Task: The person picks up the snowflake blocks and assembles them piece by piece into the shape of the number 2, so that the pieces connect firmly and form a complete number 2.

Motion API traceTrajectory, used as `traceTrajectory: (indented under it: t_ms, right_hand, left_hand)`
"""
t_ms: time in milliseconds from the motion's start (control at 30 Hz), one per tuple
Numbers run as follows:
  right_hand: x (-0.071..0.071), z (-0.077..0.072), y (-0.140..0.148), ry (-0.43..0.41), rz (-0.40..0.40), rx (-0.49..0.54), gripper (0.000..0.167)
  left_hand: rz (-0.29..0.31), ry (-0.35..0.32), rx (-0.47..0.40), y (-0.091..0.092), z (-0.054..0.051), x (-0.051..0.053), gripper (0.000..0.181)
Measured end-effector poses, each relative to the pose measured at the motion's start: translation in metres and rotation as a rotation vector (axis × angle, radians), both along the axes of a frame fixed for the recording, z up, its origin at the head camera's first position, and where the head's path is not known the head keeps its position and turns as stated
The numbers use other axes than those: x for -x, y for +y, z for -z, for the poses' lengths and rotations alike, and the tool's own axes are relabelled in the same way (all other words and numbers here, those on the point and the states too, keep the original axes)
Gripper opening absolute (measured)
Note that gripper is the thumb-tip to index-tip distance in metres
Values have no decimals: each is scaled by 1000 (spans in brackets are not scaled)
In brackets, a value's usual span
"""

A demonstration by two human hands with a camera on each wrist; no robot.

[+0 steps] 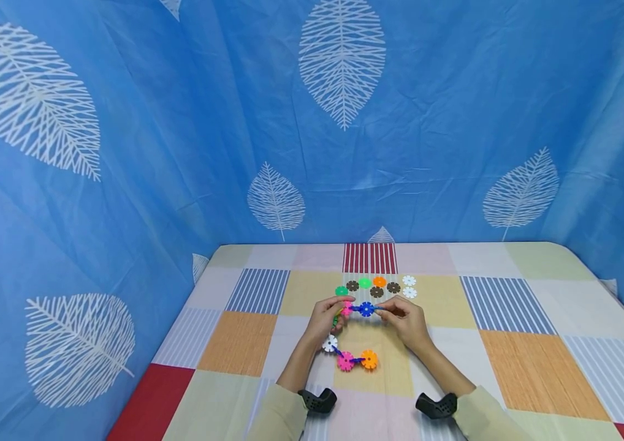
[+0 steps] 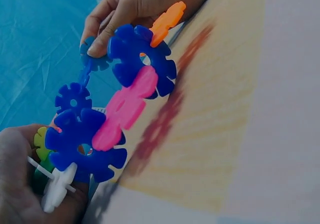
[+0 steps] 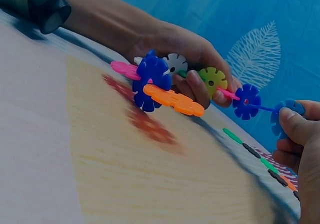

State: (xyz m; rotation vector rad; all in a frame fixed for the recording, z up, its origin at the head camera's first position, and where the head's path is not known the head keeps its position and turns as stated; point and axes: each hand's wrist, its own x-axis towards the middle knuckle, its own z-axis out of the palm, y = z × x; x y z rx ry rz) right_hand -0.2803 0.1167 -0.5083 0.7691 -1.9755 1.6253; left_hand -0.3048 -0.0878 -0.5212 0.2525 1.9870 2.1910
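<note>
A chain of slotted plastic discs hangs between both hands. My left hand [image 1: 323, 320] grips it near a pink disc [image 1: 347, 308] and a yellow disc [image 3: 213, 82]. From there a white disc [image 1: 330, 343], a lower pink disc [image 1: 346, 361] and an orange disc [image 1: 369, 359] curve down, joined by dark blue discs [image 2: 85, 146]. My right hand [image 1: 407, 320] pinches a lighter blue disc [image 3: 285, 119] at the other end, edge to edge with a dark blue disc [image 1: 366, 309] through a blue piece. The left palm hides part of the chain.
Behind the hands, loose discs lie on the patchwork cloth: a green disc [image 1: 341, 291], an orange disc [image 1: 379, 282], several dark brown ones [image 1: 393, 287] and white ones [image 1: 409, 293]. A blue curtain [image 1: 345, 184] with white leaf prints stands around the table.
</note>
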Motion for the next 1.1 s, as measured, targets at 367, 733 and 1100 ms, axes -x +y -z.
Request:
traceTrajectory:
  t_ms: [367, 733, 1100]
  right_hand:
    - [-1, 0, -2, 11, 12, -28, 13]
    - [-1, -2, 2, -8, 14, -15, 12]
    - [-1, -1, -1, -42, 17, -8, 12]
  left_hand:
    - [16, -24, -21, -3, -1, -1, 28]
    - [64, -6, -33, 0, -25, -13, 30]
    - [56, 9, -12, -2, -26, -12, 30]
